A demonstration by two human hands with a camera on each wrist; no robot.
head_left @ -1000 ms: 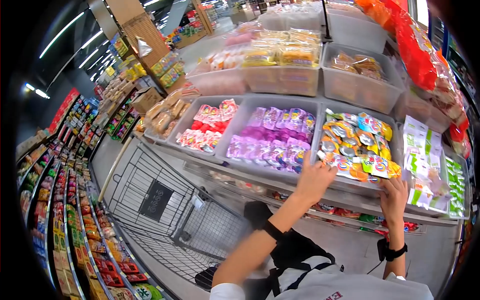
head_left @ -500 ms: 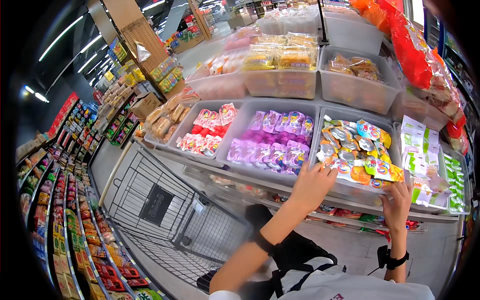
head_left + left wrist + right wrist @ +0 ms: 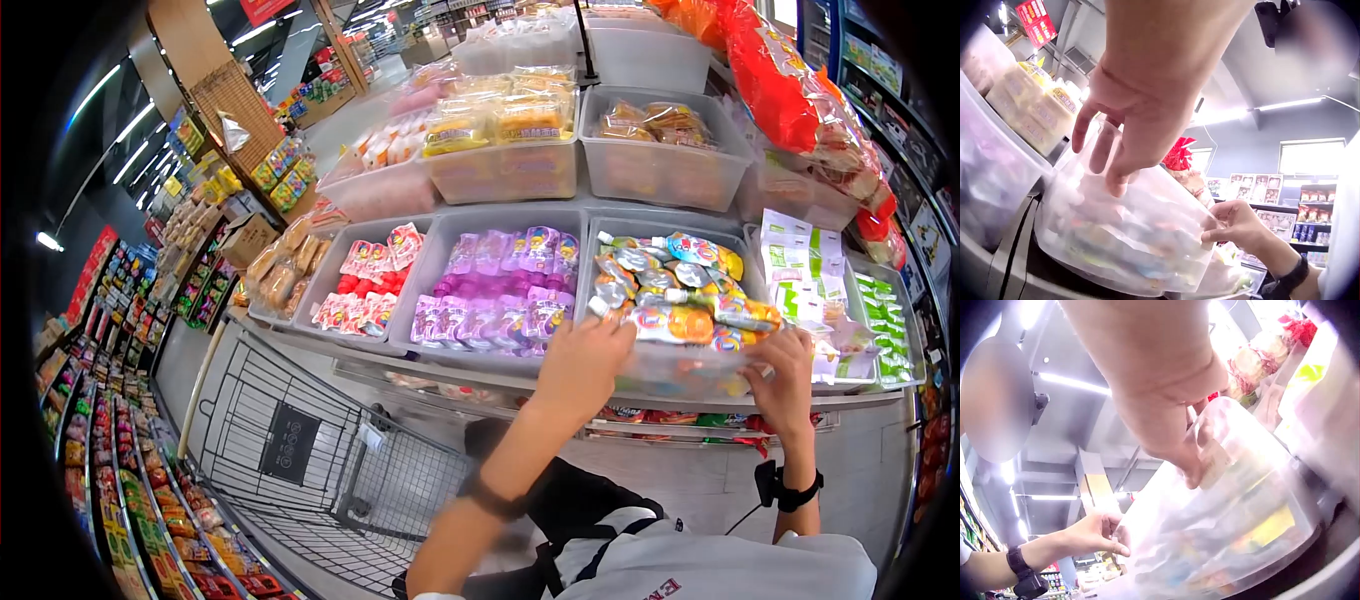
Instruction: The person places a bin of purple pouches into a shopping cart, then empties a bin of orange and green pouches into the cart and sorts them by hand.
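In the head view, silvery, orange and blue spouted pouches [image 3: 680, 285] are heaped in a translucent plastic bin [image 3: 680, 372]. My left hand [image 3: 592, 362] grips the left end of its front rim. At the right end, my right hand [image 3: 783, 372] pinches the same rim. The left wrist view has my left thumb [image 3: 1117, 182] outside the bin wall [image 3: 1129, 231], with fingers over the rim. From the right wrist, my right thumb [image 3: 1194, 474] likewise presses the outer face, and the pouches show blurred through the plastic.
Purple pouches [image 3: 500, 285] fill the bin on the left, red-and-white ones [image 3: 370, 280] the one beyond. White-and-green packets [image 3: 805, 265] stand to the right. Behind, a bin [image 3: 665, 165] holds brown packaged snacks. A wire shopping cart [image 3: 310, 450] stands at left.
The head view has swung right, so the display sits further left in it. Both hands stay at the bin's front rim, whose front wall is now blurred; the pouches have shifted a little.
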